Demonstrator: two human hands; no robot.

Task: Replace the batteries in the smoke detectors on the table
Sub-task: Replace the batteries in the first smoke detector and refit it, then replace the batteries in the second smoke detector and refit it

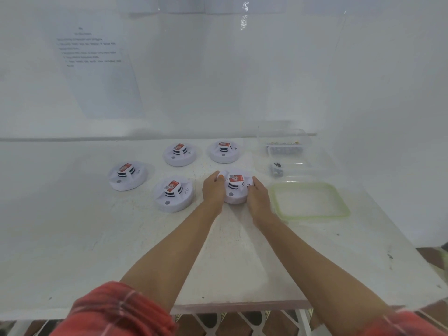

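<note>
Several white round smoke detectors with red labels sit on the white table (97, 238). Both of my hands hold the nearest one, the held detector (235, 189), in the middle of the table. My left hand (213, 189) grips its left side and my right hand (257, 195) grips its right side, fingers curled round the rim. Other detectors lie to the left: one close by (173, 194), one farther left (127, 175), and two at the back (181, 154) (224, 151).
A clear lid with a green rim (310, 201) lies right of my hands. Behind it a clear plastic container (284, 144) holds batteries, and a few loose batteries (277, 169) lie in front. A wall with a printed sheet (97, 57) stands behind the table.
</note>
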